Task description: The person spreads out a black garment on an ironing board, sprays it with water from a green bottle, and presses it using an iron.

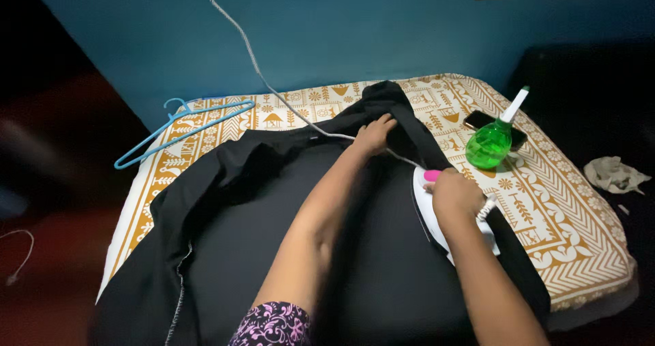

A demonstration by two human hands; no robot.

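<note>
Gripping iron (right hand), left hand flattening garment

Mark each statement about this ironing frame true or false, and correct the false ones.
1. The right hand grips the white iron. True.
2. The left hand holds the blue hanger. False: it presses on the black garment; the hanger lies apart.
3. The spray bottle is green. True.
4. The patterned cover is plain grey. False: it is orange and white.
</note>
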